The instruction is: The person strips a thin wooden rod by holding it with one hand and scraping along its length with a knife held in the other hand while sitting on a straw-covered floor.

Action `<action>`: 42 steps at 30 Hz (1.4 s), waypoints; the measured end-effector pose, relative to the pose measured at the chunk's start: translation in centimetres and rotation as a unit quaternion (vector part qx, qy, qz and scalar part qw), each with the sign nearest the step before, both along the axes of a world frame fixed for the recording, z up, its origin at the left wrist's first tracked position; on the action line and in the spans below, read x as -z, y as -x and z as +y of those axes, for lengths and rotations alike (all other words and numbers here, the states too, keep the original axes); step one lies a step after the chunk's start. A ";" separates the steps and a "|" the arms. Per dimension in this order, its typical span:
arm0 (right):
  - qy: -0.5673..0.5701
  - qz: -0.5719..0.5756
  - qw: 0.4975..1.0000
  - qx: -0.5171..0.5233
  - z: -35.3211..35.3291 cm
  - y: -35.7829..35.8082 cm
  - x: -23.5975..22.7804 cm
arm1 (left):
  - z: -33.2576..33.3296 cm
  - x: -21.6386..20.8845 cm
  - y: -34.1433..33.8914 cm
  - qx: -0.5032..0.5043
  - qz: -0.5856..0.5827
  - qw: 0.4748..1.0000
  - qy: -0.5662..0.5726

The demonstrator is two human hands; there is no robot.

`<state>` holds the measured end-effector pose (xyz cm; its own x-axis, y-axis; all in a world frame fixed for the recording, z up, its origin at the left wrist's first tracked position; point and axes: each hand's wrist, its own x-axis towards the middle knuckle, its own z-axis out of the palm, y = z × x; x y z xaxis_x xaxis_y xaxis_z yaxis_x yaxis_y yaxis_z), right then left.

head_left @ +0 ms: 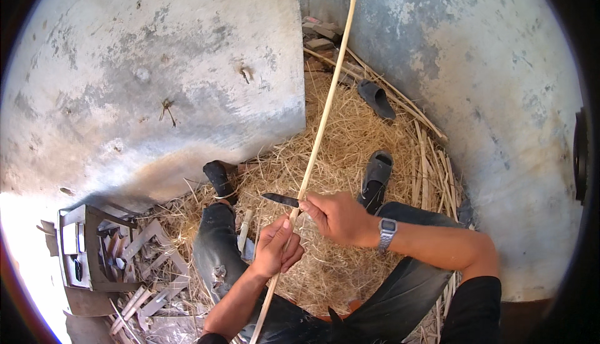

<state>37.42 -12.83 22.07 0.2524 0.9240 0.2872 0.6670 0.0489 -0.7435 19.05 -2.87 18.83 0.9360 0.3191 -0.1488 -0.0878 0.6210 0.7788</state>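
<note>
A long, pale wooden stick [324,114], perhaps bamboo or cane, slants from between my legs up toward the far corner. My left hand [277,247] is closed around its lower part, thumb lying along the stick. Just above, my right hand [337,217] is closed on a knife, its handle hidden in the fist. The dark knife blade [279,199] points left and lies across the stick. A metal watch [387,231] is on my right wrist.
Straw-like shavings [319,269] cover the floor between my legs. A dark sandal [376,99] lies beyond my right foot. Split strips [431,175] lean along the right wall [500,94]. At lower left stands a wooden frame [94,250] beside scrap pieces. A plastered wall [156,50] rises at left.
</note>
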 end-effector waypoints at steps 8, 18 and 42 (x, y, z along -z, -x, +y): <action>-0.104 0.134 0.982 0.084 1.4 -5.1 -4.1 | -0.3 -1.0 0.4 0.049 -0.043 0.998 -0.003; 0.003 0.146 0.989 0.028 -0.4 -3.6 -3.5 | -0.6 -1.9 -0.6 0.082 0.004 0.992 -0.095; 0.103 -0.286 0.952 -0.043 -2.0 -0.8 -0.5 | 0.2 0.7 1.2 0.053 -0.029 0.985 0.164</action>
<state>38.26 -14.82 22.58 0.0295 0.9859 0.1644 0.9657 0.0143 -0.2594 17.85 -2.63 18.09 0.9716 0.1623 -0.1722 -0.0472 0.8460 0.5312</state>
